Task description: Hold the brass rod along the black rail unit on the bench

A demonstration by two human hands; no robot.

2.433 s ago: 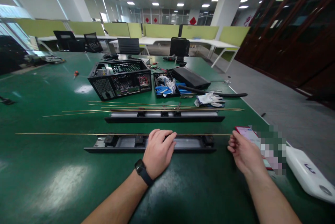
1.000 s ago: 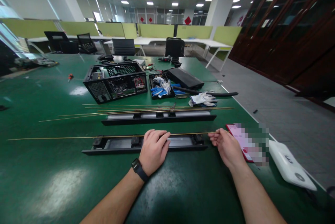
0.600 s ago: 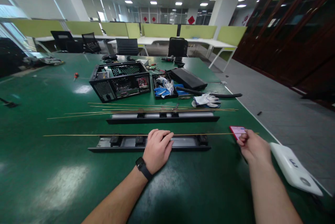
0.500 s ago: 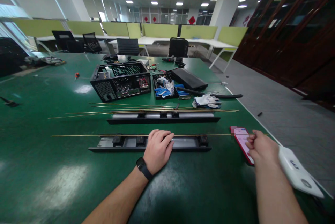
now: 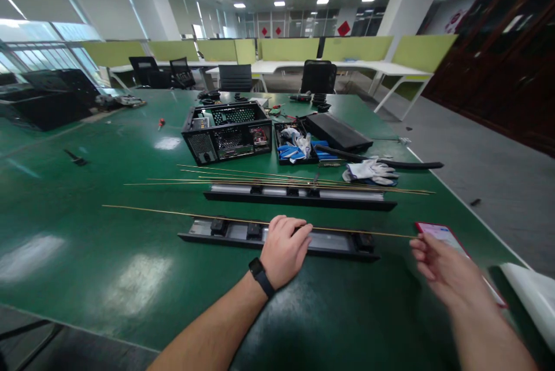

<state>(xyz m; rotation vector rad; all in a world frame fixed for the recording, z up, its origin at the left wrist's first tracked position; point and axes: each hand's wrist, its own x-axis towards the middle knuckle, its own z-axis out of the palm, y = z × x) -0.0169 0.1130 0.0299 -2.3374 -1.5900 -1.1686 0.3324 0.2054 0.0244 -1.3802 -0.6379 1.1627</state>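
Observation:
My left hand (image 5: 284,249) lies palm down on the middle of the near black rail (image 5: 338,242), its fingers curled over a long thin brass rod (image 5: 173,214) that runs along the rail's far side. My right hand (image 5: 442,270) hovers at the rod's right end, fingertips beside it. Motion smears those fingers, so a grip on the rod cannot be made out. A red phone (image 5: 437,232) lies just beyond that hand.
A second black rail (image 5: 299,197) lies farther back with several brass rods (image 5: 260,180) beside it. Behind stand an open computer case (image 5: 228,131), a tray of gloves (image 5: 295,145), loose work gloves (image 5: 368,171) and a black hose (image 5: 407,164). A white casing (image 5: 531,296) sits at the table's right edge.
My right hand slid the rod rightward through the rail, then came back toward its end. The view turned left. My left hand stayed on the rail.

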